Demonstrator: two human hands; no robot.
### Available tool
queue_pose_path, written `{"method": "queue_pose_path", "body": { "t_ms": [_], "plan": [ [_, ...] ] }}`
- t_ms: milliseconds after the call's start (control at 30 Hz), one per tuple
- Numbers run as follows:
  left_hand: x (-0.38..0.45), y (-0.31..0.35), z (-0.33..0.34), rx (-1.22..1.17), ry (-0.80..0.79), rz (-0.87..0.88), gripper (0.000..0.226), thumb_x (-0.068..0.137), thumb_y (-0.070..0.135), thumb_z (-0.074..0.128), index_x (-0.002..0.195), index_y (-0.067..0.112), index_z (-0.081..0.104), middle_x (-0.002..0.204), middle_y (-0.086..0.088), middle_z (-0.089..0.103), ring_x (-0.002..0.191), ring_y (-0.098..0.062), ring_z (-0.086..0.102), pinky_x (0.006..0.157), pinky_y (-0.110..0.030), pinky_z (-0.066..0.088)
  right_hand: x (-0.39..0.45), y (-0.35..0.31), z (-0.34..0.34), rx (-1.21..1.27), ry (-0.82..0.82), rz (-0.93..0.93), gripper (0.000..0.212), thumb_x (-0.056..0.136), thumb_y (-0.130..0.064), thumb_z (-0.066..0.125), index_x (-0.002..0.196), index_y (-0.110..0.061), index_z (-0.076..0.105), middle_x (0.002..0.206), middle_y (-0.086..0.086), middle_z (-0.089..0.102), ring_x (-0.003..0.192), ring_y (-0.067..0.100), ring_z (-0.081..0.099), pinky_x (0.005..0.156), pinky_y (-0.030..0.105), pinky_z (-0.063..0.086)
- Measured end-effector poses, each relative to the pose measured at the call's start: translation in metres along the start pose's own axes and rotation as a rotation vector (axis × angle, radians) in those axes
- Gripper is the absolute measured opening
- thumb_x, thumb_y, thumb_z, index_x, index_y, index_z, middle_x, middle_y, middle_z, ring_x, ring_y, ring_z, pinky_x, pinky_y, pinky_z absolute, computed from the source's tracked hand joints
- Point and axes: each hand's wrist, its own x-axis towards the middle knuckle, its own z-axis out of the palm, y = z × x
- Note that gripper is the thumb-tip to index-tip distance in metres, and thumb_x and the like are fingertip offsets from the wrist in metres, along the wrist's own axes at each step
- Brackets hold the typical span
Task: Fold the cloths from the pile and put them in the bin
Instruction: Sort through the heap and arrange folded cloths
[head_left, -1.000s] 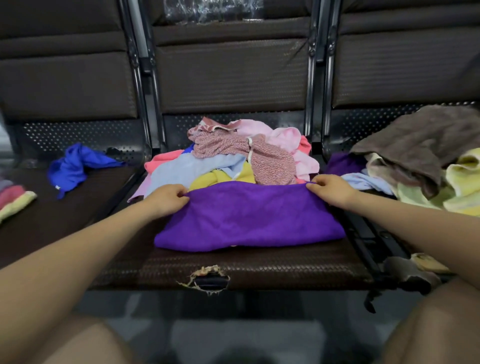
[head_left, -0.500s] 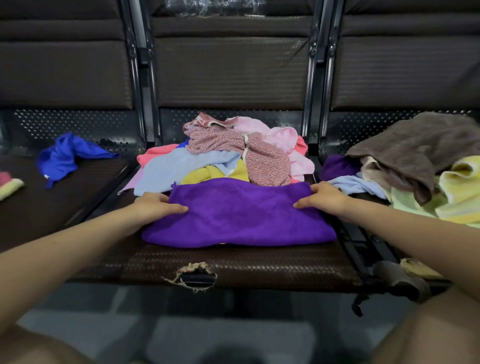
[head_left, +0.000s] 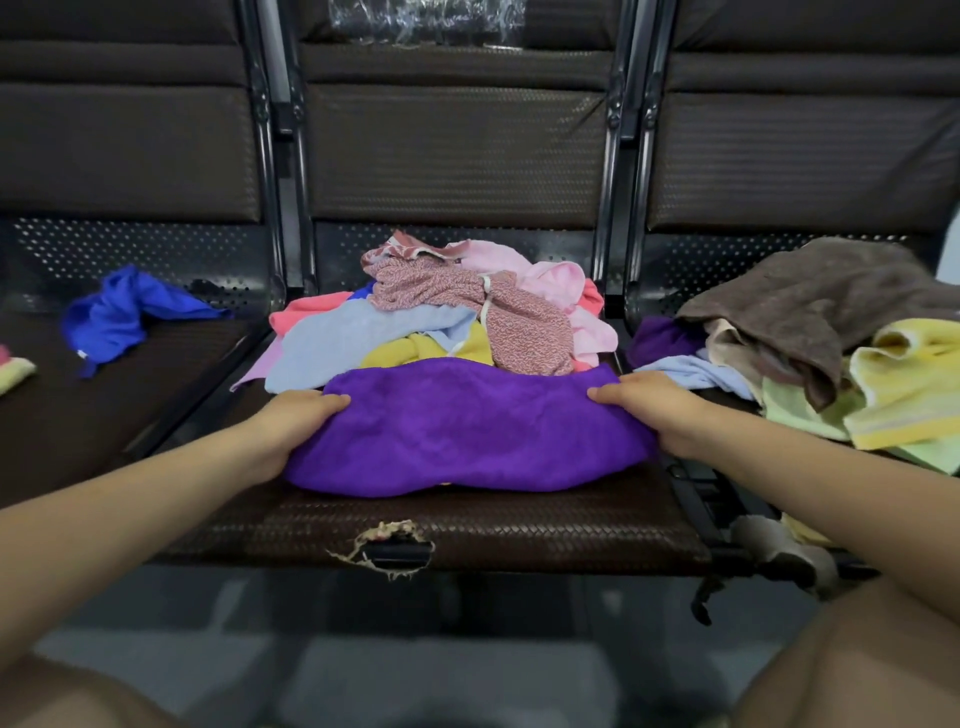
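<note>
**Purple towel held at both ends, partly folded on the middle seat**

The purple towel (head_left: 467, 431) lies doubled over on the front of the middle seat (head_left: 519, 525), just in front of the pile of cloths (head_left: 447, 312). The left hand (head_left: 291, 421) grips its left end, fingers curled over the top with the cloth bunched beneath them. The right hand (head_left: 644, 405) holds the right end the same way, fingers laid over the far edge. Holding both ends at once keeps the layers aligned and the cloth taut, which probably sets up the next fold or a lift. The towel sits at the seat's bare front because the pile takes up the back.

The pile holds a pink patterned cloth (head_left: 498, 312) on top, a light blue cloth (head_left: 353, 343), and yellow and pink pieces under and behind them. No bin is visible, so where the folded towel should go cannot be told.

The work surface is a row of dark, woven-textured bench seats with metal frames and perforated back panels. The middle seat has a torn hole (head_left: 387, 545) at its front edge. On the left seat lies a crumpled blue cloth (head_left: 119, 312). The right seat carries a brown towel (head_left: 810, 312) over a yellow towel (head_left: 904, 384) and pale green cloth. A grey floor shows below, blurred.
</note>
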Motion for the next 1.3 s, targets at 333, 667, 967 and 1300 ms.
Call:
{"method": "queue_pose_path", "body": {
  "t_ms": [333,667,967,1300],
  "plan": [
    [-0.011,-0.007,-0.023,-0.253,-0.05,-0.1,0.027,0.1,0.021,0.037,0.081,0.014,0.056,0.081,-0.007,0.059,0.069,-0.019,0.053,0.061,-0.028,0.041,-0.03,-0.092,0.062,0.468,-0.098,-0.075,0.012,0.092,-0.005,0.053,0.083,-0.013,0.053,0.072,0.005,0.057,0.059,0.014,0.055,0.053,0.025,0.043],
    [-0.013,-0.002,-0.028,-0.141,-0.06,-0.045,0.028,0.101,0.024,0.038,0.092,0.006,0.057,0.08,-0.01,0.058,0.066,-0.019,0.056,0.046,-0.017,0.051,-0.05,-0.095,0.147,0.153,-0.644,-0.067,0.029,0.101,-0.023,0.042,0.123,-0.004,0.044,0.085,0.015,0.063,0.063,0.02,0.067,0.054,0.023,0.057],
    [-0.008,0.006,0.0,0.3,-0.073,-0.016,0.037,0.082,0.045,0.068,0.074,0.013,0.051,0.065,-0.002,0.046,0.052,-0.014,0.04,0.046,-0.022,0.029,-0.016,-0.067,0.085,-0.137,-0.26,-0.057,0.012,0.094,-0.017,0.054,0.084,-0.01,0.054,0.07,0.008,0.057,0.054,0.016,0.053,0.05,0.023,0.043],
    [-0.009,0.0,-0.011,0.61,0.056,0.164,0.032,0.094,0.033,0.045,0.068,0.015,0.053,0.069,-0.002,0.054,0.071,-0.022,0.055,0.056,-0.027,0.037,-0.023,-0.056,0.106,-0.231,-0.374,-0.093,0.024,0.09,-0.03,0.064,0.093,-0.007,0.057,0.069,0.005,0.056,0.055,0.016,0.059,0.043,0.018,0.046]
  ]
}}
